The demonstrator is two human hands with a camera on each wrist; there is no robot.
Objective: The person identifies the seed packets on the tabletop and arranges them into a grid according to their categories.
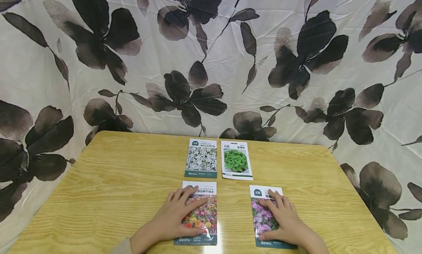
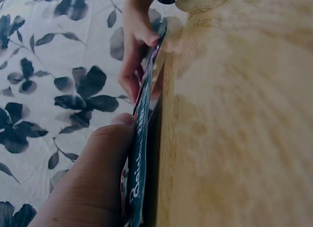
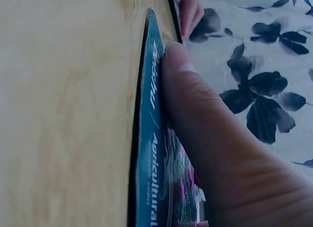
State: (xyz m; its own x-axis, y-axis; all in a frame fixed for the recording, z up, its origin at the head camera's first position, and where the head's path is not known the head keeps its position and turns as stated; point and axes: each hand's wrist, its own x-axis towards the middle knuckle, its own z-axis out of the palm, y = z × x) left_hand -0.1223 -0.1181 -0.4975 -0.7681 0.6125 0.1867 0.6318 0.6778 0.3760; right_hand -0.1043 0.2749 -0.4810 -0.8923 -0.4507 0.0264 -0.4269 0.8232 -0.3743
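Note:
Across a seed packet with mixed red and orange flowers lies my left hand, fingers spread and thumb near its lower edge. My right hand rests likewise on a seed packet with purple flowers, covering its right part. In the left wrist view, the left thumb touches the face of the mixed-flower packet, seen edge-on. The right wrist view has the right thumb against the purple-flower packet. Both packets lie on the table; most other fingers are hidden in the wrist views.
Farther back on the wooden table lie a white-flower seed packet and, just right of it, a green-leaf seed packet. A floral cloth hangs behind the table's far edge.

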